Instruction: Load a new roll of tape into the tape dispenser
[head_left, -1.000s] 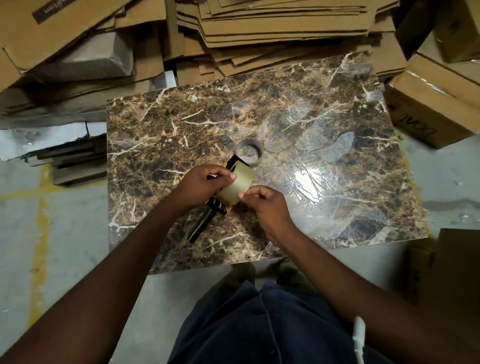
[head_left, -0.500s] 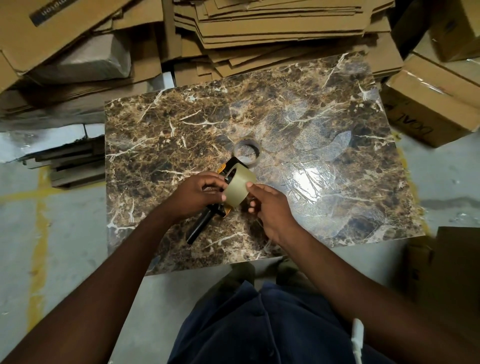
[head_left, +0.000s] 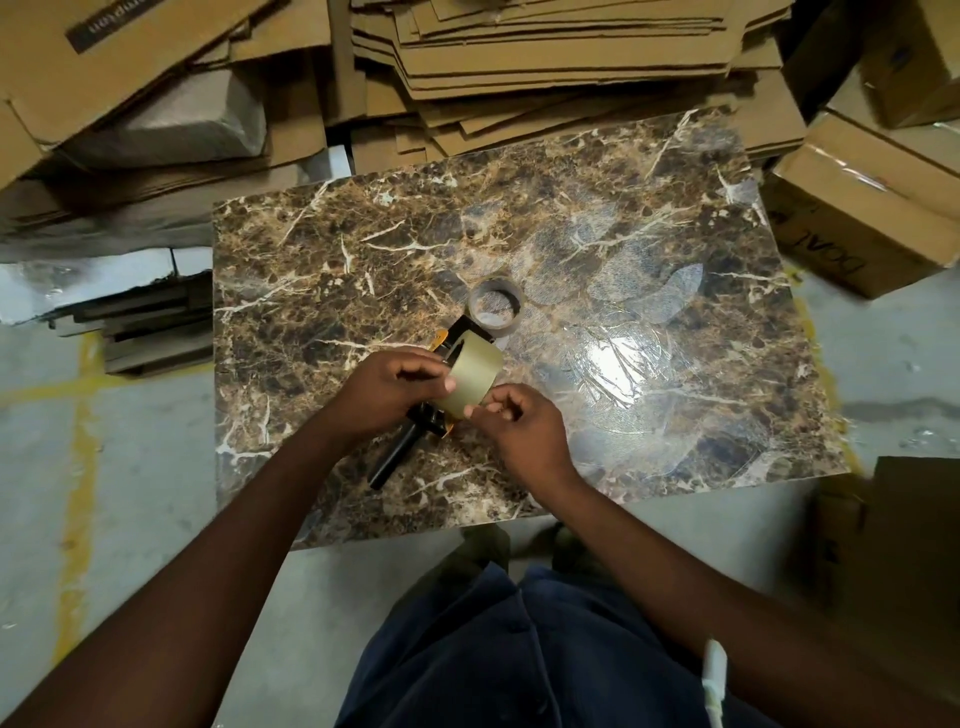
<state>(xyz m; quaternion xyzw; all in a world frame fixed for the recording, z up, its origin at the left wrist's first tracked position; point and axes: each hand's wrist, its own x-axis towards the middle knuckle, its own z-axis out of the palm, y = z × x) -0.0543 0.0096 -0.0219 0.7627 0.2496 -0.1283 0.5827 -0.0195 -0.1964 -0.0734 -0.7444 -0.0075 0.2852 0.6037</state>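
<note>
So we've got both hands on the new tape roll (head_left: 470, 375), a tan one, held just above the marbled surface (head_left: 311, 270), a bit nearer its front edge than its back. Our left hand (head_left: 387, 392) is curled around the roll's left side, thumb pressed onto the outer band, fingers folded in, not spread at all. Our right hand (head_left: 522, 431) is mostly closed too, with thumb and forefinger pinching at the lower right edge of the roll; we can't tell if there's a loose tape end between them. The roll sits tilted over the black and orange tape dispenser (head_left: 415, 431), whose handle sticks out toward the front left corner of the surface. Whether the roll is actually seated on the dispenser's hub, we can't see. Just behind it, toward the back edge, an empty tape core (head_left: 495, 306) lies flat on the surface. Flattened cardboard (head_left: 519, 62) is piled past the back edge.
</note>
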